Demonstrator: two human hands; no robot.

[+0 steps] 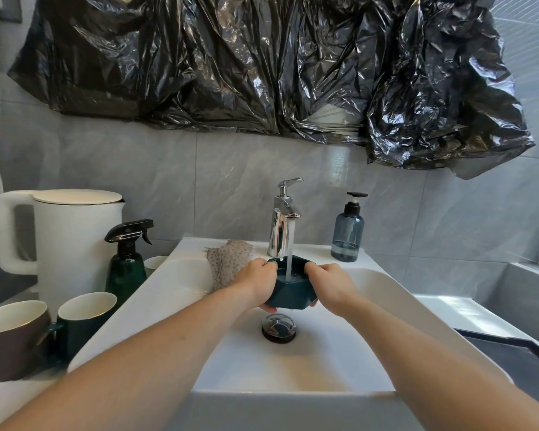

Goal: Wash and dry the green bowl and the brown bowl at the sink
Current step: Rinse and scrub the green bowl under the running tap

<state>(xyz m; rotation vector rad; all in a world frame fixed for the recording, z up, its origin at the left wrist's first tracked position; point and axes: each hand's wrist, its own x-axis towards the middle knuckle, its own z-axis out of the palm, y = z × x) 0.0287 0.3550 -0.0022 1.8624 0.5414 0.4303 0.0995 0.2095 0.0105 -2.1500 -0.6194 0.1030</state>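
Observation:
I hold the dark green faceted bowl (290, 293) over the white sink (293, 362), under the chrome faucet (282, 225). A stream of water runs from the spout into the bowl. My left hand (257, 283) grips the bowl's left side with the thumb over the rim. On the opposite side my right hand (330, 286) grips it the same way. A brown bowl-like cup (10, 337) stands on the counter at the far left.
A spotted cloth (227, 262) hangs over the sink's back left edge. The counter at left holds a white kettle (72, 244), a dark green spray bottle (126, 262) and a green cup (83, 321). A blue soap dispenser (347, 234) stands right of the faucet. The drain plug (278, 327) lies below the bowl.

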